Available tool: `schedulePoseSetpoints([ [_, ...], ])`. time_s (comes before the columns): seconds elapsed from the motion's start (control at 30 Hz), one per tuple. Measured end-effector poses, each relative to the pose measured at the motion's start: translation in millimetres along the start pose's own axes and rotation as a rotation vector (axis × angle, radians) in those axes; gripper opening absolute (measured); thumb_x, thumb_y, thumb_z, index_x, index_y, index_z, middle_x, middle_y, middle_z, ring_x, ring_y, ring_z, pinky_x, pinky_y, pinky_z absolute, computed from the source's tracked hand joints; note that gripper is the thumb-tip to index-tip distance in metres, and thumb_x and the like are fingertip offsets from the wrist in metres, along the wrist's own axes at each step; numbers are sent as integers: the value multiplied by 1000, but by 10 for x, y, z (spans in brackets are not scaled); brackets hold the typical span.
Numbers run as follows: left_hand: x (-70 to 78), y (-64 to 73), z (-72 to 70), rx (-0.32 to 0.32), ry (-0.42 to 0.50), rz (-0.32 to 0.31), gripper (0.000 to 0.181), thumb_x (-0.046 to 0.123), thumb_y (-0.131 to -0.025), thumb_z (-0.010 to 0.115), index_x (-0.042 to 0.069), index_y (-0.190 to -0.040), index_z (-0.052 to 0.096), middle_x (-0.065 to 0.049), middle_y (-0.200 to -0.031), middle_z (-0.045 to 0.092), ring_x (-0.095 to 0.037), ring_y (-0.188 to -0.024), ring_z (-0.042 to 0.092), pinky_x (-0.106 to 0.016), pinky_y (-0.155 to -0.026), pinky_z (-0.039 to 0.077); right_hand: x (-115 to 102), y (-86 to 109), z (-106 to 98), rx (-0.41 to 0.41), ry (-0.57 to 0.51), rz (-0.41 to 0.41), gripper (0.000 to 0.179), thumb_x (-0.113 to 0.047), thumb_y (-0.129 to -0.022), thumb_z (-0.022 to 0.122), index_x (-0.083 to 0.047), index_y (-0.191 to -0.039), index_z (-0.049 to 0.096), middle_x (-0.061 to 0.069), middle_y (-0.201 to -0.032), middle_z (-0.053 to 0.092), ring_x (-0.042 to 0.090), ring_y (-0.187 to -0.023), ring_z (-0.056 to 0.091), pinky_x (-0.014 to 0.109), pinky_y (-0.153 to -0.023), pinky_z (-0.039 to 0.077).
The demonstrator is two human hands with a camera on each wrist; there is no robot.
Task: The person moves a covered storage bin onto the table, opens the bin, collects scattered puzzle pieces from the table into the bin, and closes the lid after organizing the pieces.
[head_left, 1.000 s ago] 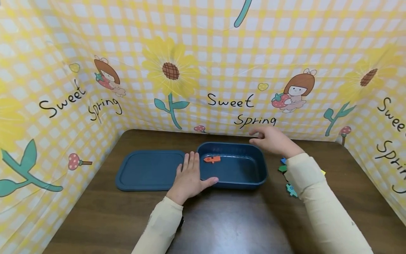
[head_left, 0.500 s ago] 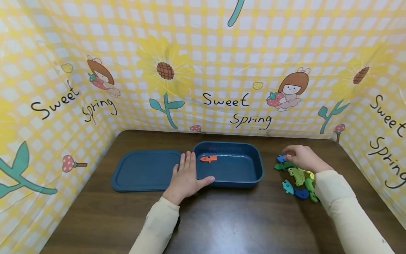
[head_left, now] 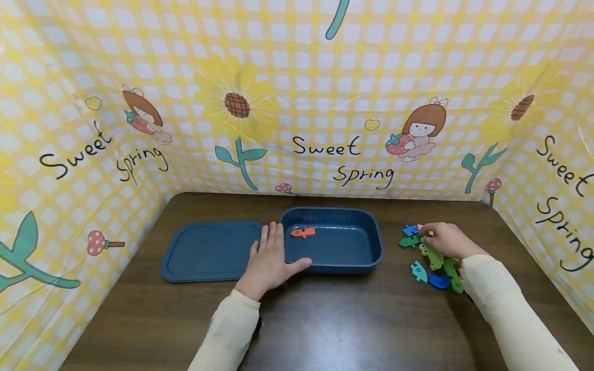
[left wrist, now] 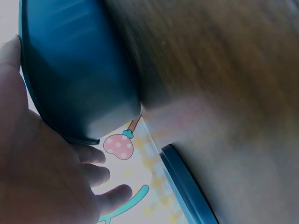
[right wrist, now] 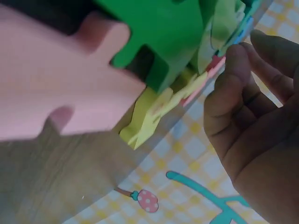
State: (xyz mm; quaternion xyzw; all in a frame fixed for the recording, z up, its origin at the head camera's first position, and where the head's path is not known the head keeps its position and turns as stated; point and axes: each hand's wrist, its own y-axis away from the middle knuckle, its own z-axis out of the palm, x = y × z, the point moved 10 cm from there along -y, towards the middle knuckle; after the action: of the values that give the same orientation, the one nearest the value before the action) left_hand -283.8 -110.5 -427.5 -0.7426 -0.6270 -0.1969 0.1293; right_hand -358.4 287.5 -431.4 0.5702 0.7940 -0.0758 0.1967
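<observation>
My left hand [head_left: 266, 263] lies against the left end of a dark blue open box [head_left: 331, 269], fingers straight and thumb along its front wall. An orange puzzle piece [head_left: 303, 233] lies inside the box, at the left. My right hand [head_left: 447, 241] is bent over a pile of coloured puzzle pieces right of the box. Its fingertips are right at a dark green piece [head_left: 409, 241] and a blue piece [head_left: 410, 230]; whether they pinch one I cannot tell. Nearer me lie a green frog-like piece [head_left: 432, 256], a light blue piece [head_left: 418, 271] and a darker blue piece [head_left: 439, 281].
A flat dark blue lid [head_left: 209, 252] lies left of the box, partly behind my left hand. The brown wooden table [head_left: 325, 319] ends at a yellow checked cloth [head_left: 260, 170] hanging behind and at both sides. Another green piece [head_left: 452, 275] lies beside my right wrist.
My right hand has moved from above the box's right rear corner out to the pile, then lower among the pieces. The left hand stays at the box. The head view has shifted slightly.
</observation>
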Motion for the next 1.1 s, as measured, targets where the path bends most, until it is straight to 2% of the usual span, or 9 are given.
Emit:
schedulePoseSetpoints([
  [0.13,-10,14,-4,-4,3,-4,120,76,-86,58,3,-162,1,-14,-168,-4,-31,-153,-10,-62,-117,6,-38,-142,8,7,50,-4,30,-15,-99,63,5,-120,67,27,-115,67,38,-98,63,55,-81,51],
  [0.23,-2,25,-9,-5,14,-2,119,75,-86,59,3,-162,1,-14,-168,-4,-32,-153,-9,-62,-117,5,-43,-224,22,1,73,23,34,-21,-100,63,6,-121,67,25,-113,68,39,-100,63,58,-86,50],
  [0.4,11,29,-11,-2,15,4,118,73,-87,60,3,-161,1,-14,-167,-4,-32,-153,-8,-62,-117,5,-154,-315,45,-1,79,-13,32,-20,-99,65,4,-119,67,18,-104,70,34,-92,65,54,-81,52],
  [0.53,15,27,-13,-1,4,4,118,74,-87,59,3,-161,1,-14,-168,-4,-31,-153,-9,-62,-117,6,-266,-352,64,-7,77,-54,32,-18,-98,66,1,-124,65,22,-113,69,41,-103,65,56,-85,51],
  [0.63,17,26,-15,1,2,2,118,75,-87,58,3,-162,1,-14,-168,-3,-31,-153,-9,-62,-117,6,-272,-373,75,-7,71,-22,39,-24,-98,67,4,-125,62,24,-115,67,43,-104,63,58,-86,51],
  [0.77,23,23,-23,3,2,4,118,75,-87,59,3,-162,3,-15,-168,-2,-32,-153,-8,-61,-117,7,-179,-417,131,-30,65,79,48,-41,-94,71,3,-111,64,16,-95,67,32,-85,62,47,-72,51],
  [0.87,30,22,-33,7,2,7,118,74,-87,60,2,-162,4,-16,-168,-2,-32,-153,-8,-62,-117,7,-156,-460,182,-51,64,110,46,-44,-91,74,-1,-101,64,8,-85,61,25,-75,54,41,-65,45],
  [1.0,27,16,-34,12,6,8,117,73,-87,61,2,-161,4,-16,-168,-1,-32,-153,-9,-62,-117,7,-215,-517,201,-55,66,87,37,-36,-91,75,-2,-103,64,10,-90,63,27,-80,56,43,-70,47],
  [1.1,28,14,-31,11,9,8,117,73,-87,60,2,-161,4,-16,-168,-1,-33,-153,-7,-62,-117,7,-271,-535,198,-62,66,62,39,-30,-92,75,1,-113,64,16,-101,67,34,-93,62,50,-79,50],
])
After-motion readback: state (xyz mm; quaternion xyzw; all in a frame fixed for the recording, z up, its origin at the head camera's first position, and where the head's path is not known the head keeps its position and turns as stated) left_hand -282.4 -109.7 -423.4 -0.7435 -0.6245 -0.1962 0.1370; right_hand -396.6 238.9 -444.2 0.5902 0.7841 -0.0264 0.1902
